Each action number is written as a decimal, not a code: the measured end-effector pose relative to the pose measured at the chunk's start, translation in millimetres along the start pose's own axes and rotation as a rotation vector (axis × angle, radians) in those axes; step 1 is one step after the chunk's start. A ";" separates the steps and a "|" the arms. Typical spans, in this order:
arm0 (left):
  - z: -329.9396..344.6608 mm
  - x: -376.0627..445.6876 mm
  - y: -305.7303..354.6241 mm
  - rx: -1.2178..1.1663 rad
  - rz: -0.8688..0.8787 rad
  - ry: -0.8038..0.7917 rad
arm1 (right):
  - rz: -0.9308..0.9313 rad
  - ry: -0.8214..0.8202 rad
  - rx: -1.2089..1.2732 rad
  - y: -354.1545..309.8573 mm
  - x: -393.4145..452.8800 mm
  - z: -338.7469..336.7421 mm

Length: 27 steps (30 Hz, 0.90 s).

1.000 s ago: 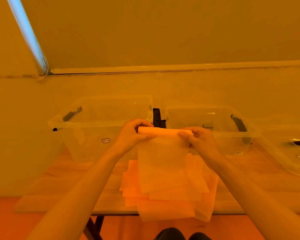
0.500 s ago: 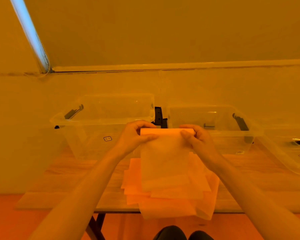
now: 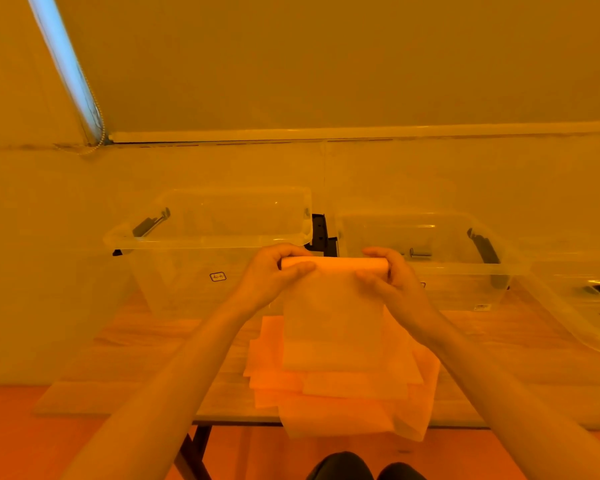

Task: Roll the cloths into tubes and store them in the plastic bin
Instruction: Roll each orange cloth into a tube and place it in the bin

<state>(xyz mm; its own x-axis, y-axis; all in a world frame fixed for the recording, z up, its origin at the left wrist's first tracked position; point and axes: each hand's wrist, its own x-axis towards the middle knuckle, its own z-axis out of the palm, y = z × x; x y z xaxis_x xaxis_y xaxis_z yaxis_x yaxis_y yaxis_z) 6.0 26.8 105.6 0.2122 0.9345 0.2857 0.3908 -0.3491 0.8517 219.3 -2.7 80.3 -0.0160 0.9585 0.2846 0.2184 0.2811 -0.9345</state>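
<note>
Head view: left hand (image 3: 274,275) and right hand (image 3: 388,277) pinch ends of half-rolled cloth (image 3: 333,306), tail hanging loose. Stack of cloths (image 3: 343,386) below hands waits. Clear bins (image 3: 201,237) beyond hands look empty.

Two plastic bins stand side by side at the back of the table (image 3: 146,344), left bin (image 3: 201,251) and right bin (image 3: 440,268); a cloth pile (image 3: 343,393) lies before them at the near edge.

Plain wall (image 3: 326,64) under amber light; blue-lit strip (image 3: 66,71) upper left; wooden table (image 3: 146,344) on dark legs; orange floor (image 3: 21,445)
</note>
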 end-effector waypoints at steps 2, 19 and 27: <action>1.3 -0.8 0.4 -0.015 -0.009 0.003 | 0.008 0.006 0.005 -0.9 -0.2 0.5; 1.0 -1.5 -2.2 -0.048 0.077 -0.033 | 0.012 0.061 -0.041 4.5 2.2 3.8; 1.3 -3.3 0.8 -0.059 -0.026 -0.034 | -0.046 0.094 -0.003 -0.5 0.5 0.6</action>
<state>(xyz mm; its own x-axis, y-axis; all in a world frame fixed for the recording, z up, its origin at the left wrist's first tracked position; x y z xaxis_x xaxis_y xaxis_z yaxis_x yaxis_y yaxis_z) 6.7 23.4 104.8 0.2336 0.9400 0.2487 0.3435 -0.3191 0.8833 218.7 -2.3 80.8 0.0658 0.9360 0.3459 0.2226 0.3241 -0.9194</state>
